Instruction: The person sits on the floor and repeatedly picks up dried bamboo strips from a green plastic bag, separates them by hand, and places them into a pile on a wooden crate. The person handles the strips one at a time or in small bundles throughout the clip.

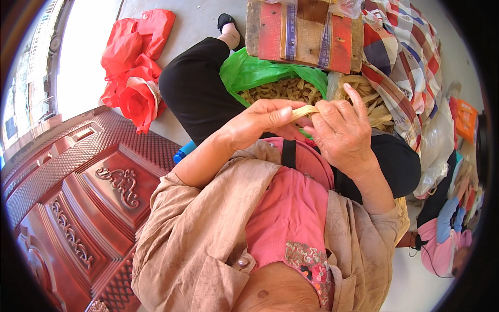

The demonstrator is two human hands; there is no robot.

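A pale yellow, folded strip (304,112) of what looks like dried plant material is stretched between my two hands above my lap. My left hand (269,117) pinches one end between thumb and fingers. The other end is in the fingers of my right hand (341,130), whose little finger points up and away. Just beyond my hands, a green plastic bag (253,70) holds many small, twisted yellow-brown pieces (282,89). To its right, longer pale strips (360,84) lie in a bundle, partly behind my right hand.
A wooden stand (269,37) with red paint and purple straps is beyond the green bag. Checked cloth (405,50) drapes at the right. Red fabric (136,66) lies on the floor at left, near a carved reddish door (117,183). Another person (436,238) is at far right.
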